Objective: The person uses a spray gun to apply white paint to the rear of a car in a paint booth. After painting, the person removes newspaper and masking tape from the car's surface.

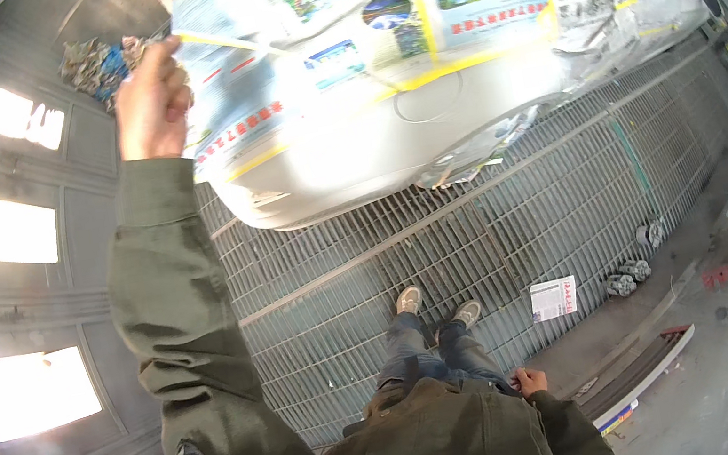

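Observation:
My left hand (153,99) is raised at the upper left, its fingers closed in a pinch on the end of a strip of yellow masking tape (230,43). The strip slants away to the right over printed newspaper sheets (265,81) that cover a silver-white car body (352,148). More yellow tape (439,71) runs along the lower border of the paper. Down beside my right hip, my right hand (529,380) has its fingers curled; what they hold, if anything, is hidden.
I stand on a metal floor grating (443,243). A folded newspaper (553,298) and metal cylindrical parts (627,277) lie to the right, near long trim strips (639,371). Crumpled paper (93,68) is heaped at the upper left. Bright windows (4,229) line the left wall.

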`<state>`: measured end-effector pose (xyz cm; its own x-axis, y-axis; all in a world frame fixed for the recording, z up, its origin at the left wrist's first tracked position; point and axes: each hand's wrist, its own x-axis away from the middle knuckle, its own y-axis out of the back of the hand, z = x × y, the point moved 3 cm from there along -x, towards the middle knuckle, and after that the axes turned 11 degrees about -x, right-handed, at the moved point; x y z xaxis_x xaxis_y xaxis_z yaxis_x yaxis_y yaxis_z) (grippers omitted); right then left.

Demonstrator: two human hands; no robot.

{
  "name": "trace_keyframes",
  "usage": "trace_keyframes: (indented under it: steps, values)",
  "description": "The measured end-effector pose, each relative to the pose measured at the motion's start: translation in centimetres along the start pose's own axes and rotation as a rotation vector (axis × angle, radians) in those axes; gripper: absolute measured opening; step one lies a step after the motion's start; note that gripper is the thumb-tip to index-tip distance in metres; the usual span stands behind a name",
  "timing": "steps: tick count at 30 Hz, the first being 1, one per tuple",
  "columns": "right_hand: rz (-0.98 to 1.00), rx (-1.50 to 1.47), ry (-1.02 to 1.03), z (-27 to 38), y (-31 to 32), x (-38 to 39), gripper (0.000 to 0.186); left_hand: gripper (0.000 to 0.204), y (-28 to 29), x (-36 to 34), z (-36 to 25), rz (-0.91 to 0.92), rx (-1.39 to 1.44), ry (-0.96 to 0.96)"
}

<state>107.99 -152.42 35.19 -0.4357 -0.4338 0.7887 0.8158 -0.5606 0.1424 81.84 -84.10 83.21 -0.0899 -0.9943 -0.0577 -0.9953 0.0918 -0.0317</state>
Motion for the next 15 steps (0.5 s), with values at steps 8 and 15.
trace_keyframes:
  steps: [8, 15]
  values:
    - [-0.094, -0.042, -0.081, -1.4, 1.0, -0.5, 0.036, 0.013, -8.6, 0.4, -9.6, 0.337, -0.094, -0.257]
    - [-0.111, -0.127, -0.098, -3.4, 2.0, -1.9, 0.036, 0.021, -13.5, 0.5, -18.3, 0.288, -0.005, -0.373]
